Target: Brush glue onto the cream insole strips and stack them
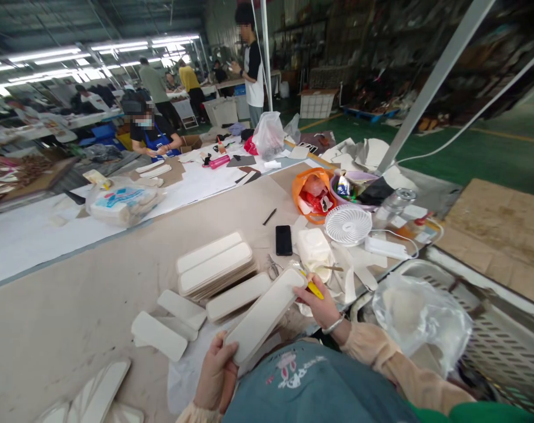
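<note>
A long cream panel with rounded ends [267, 314] is held slantwise in front of my apron. My left hand [217, 371] is closed on its near end, thumb on top. At the far end my right hand [320, 301] pinches the panel and also has a yellow-handled tool [314, 288] in its grip; the tool's tip is hard to make out. Just beyond lie a single similar panel [238, 296] and a tall two-row stack of panels [216, 264]. Several loose panels [161, 335] overlap to the left, and more are fanned out [101, 390] at the lower left.
Small scissors [273, 268], a black phone [284, 240] and a white container [313, 247] lie beyond my hands. A white fan [348, 225] and an orange bag [313, 194] stand farther right. A plastic crate [491, 335] borders my right side. A co-worker [154, 132] sits across the table.
</note>
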The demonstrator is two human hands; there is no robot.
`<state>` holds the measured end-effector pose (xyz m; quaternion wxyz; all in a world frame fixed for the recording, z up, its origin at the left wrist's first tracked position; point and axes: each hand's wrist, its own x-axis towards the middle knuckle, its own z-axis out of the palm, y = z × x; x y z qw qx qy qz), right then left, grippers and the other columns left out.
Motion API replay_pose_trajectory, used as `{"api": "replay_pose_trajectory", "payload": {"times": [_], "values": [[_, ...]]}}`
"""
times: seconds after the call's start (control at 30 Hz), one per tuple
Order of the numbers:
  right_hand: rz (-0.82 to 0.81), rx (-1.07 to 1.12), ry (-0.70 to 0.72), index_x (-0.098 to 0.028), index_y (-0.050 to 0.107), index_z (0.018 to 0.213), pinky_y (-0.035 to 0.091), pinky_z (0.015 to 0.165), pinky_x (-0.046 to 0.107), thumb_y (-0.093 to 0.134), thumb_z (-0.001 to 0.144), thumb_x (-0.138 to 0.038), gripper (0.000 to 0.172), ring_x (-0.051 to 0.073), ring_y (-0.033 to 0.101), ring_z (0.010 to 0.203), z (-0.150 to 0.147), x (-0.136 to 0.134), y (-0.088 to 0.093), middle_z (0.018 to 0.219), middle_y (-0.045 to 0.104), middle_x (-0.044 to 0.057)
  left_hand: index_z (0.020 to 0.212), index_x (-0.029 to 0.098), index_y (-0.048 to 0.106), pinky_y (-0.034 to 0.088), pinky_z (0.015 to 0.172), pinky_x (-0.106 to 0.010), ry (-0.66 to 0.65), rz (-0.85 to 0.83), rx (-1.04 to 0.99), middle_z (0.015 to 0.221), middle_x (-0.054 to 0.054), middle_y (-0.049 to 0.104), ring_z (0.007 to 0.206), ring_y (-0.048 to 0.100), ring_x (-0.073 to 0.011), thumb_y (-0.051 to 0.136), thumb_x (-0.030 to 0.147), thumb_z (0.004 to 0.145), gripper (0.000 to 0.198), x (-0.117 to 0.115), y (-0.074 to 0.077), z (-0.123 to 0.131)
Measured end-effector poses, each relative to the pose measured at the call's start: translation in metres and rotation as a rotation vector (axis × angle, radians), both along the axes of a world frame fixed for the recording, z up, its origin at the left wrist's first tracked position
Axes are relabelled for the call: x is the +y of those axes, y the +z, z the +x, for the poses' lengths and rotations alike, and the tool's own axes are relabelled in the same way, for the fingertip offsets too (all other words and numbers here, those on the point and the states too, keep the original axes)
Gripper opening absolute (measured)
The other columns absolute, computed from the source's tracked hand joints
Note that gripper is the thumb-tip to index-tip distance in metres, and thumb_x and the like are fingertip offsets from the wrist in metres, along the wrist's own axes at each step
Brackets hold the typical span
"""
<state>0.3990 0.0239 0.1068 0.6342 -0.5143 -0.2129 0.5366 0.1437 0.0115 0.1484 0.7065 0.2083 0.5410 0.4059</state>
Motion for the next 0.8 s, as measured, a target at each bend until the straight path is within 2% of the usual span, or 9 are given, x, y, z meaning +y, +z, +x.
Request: {"api": "replay_pose_trajectory", "payload": {"times": [0.1,0.23,0.47,0.6,0.8], "values": [[0.022,0.018,0.007,-0.025,0.039,0.082,0.054,0.055,0.025,0.078,0.063,-0.034,0.045,0.012,0.057,0.063,0.002,0.003,0.001,0.073,0.053,-0.007,0.086,0.021,0.052,0.055,0.071,-0.033,0.043,-0.058,-0.033,0.091,-0.002,0.070,0.088,0.067,-0.0242,0.075,0.023,0.054,0.039,-0.009,-0.010,0.000],[0.013,-0.028,-0.008,-0.026,0.036,0.083,0.051,0.051,0.024,0.077,0.063,-0.034,0.046,0.012,0.055,0.060,0.006,0.009,0.000,0.070,0.051,-0.008,0.091,0.022,0.052,0.055,0.071,-0.034,0.052,-0.063,-0.066,0.090,-0.001,0.070,0.088,0.068,-0.0246,0.077,0.022,0.053,0.045,-0.014,-0.015,0.002],[0.041,-0.097,0.024,-0.027,0.036,0.083,0.046,0.046,0.021,0.077,0.063,-0.035,0.046,0.009,0.044,0.049,0.008,0.020,0.003,0.062,0.043,-0.011,0.097,0.019,0.061,0.056,0.072,-0.039,-0.050,-0.122,-0.093,0.089,-0.005,0.072,0.090,0.068,-0.0292,0.078,0.024,0.052,0.049,-0.021,-0.018,0.004],[0.063,-0.166,0.038,-0.025,0.037,0.083,0.045,0.047,0.021,0.077,0.062,-0.035,0.046,0.008,0.044,0.051,0.008,0.023,0.009,0.063,0.044,-0.010,0.102,0.014,0.064,0.056,0.078,-0.042,-0.113,-0.163,-0.147,0.092,-0.011,0.073,0.092,0.068,-0.0307,0.079,0.030,0.059,0.048,-0.024,-0.024,0.006],[0.044,-0.174,0.069,-0.025,0.039,0.082,0.046,0.048,0.022,0.077,0.062,-0.036,0.045,0.009,0.045,0.052,0.010,0.025,0.011,0.064,0.044,-0.010,0.109,0.015,0.062,0.056,0.080,-0.045,-0.154,-0.191,-0.134,0.092,-0.010,0.074,0.096,0.067,-0.0316,0.078,0.037,0.064,0.053,-0.027,-0.030,0.007]]}}
